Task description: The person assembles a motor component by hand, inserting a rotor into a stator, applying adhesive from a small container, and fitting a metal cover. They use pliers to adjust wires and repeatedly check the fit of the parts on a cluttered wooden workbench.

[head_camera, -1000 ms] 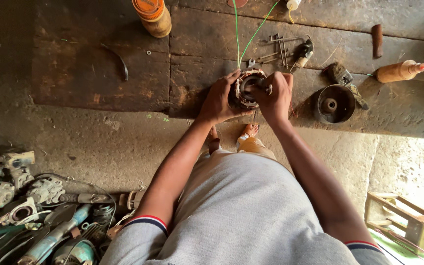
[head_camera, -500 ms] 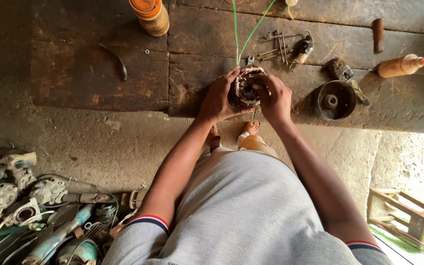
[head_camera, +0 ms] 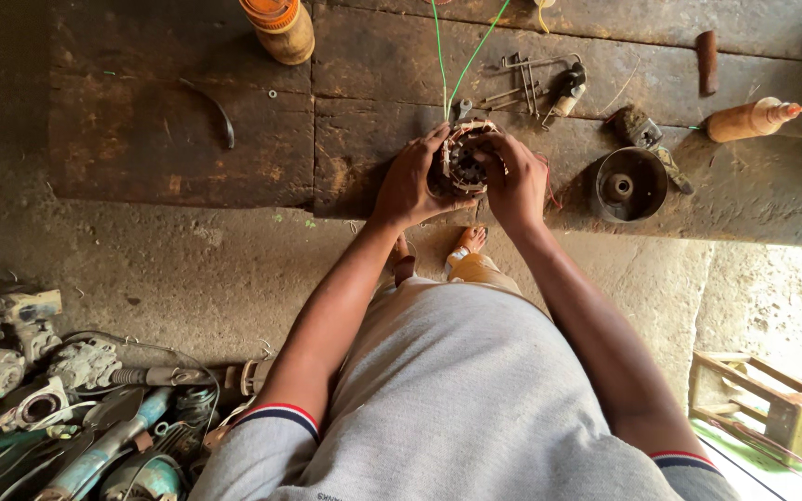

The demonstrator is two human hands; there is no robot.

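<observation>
Copper windings showed inside the round, dark metal motor stator [head_camera: 461,158] that I saw cupped between both hands at the near edge of the worn, dark wooden bench [head_camera: 187,148]. The stator was ring-shaped, its core dark and grimy, with pale insulating strips and coils standing around the upper rim. Two thin green wires [head_camera: 457,56] ran up from it across the boards. My left hand [head_camera: 410,181] was wrapped around the stator's left side, fingers curled against its wall. My right hand [head_camera: 517,181] gripped the right side, fingertips reaching over the rim into the windings. Just right of that hand sat a dark round metal housing cup [head_camera: 629,184]. A brown bottle with a red-tipped nozzle [head_camera: 752,119] lay farther right, well apart from the stator.
</observation>
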